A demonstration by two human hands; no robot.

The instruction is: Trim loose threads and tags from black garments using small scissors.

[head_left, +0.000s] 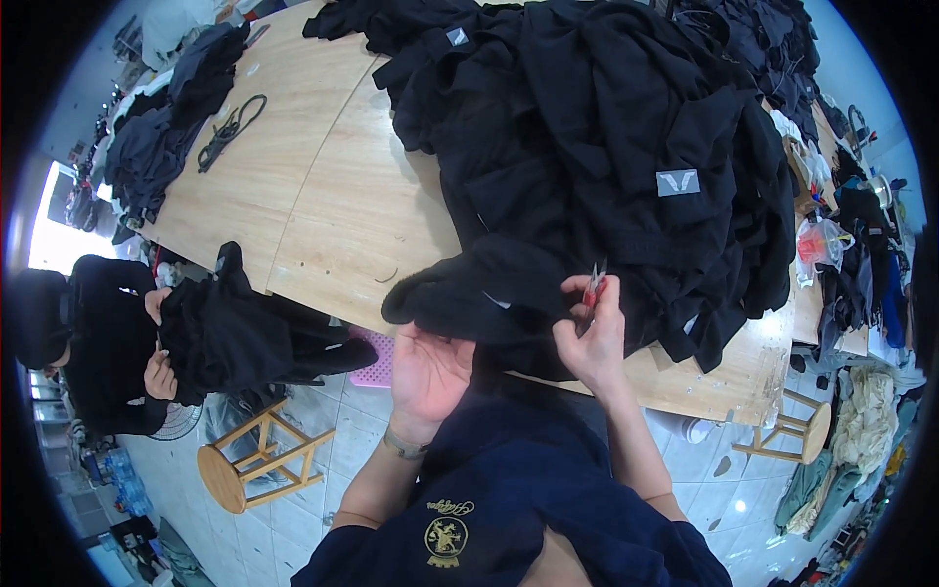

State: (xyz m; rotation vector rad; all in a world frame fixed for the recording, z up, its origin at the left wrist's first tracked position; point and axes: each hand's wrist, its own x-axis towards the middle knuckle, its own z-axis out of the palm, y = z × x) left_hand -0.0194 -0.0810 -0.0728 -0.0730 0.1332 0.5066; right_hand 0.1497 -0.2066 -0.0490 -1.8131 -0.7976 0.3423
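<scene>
A black garment (pixel 489 284) stretches toward me over the near edge of the table, its ribbed cuff pointing left. My left hand (pixel 431 377), palm turned up, holds the garment's lower edge near that cuff; its fingertips are hidden by the cloth. In my right hand (pixel 593 338) are small red-handled thread snips (pixel 593 288), their blades pointing away from me just above the fabric. A large heap of black garments (pixel 597 127) lies beyond both hands, with a grey rectangular patch (pixel 677 183) showing on one of them.
A co-worker in black (pixel 108 333) handles another dark garment (pixel 230 338) at the left. The wooden table (pixel 333 186) bears a dark cord (pixel 231 132) and a dark clothes pile (pixel 161 147). Wooden stools stand at left (pixel 223 479) and right (pixel 815 432), near a pink perforated basket (pixel 372 370).
</scene>
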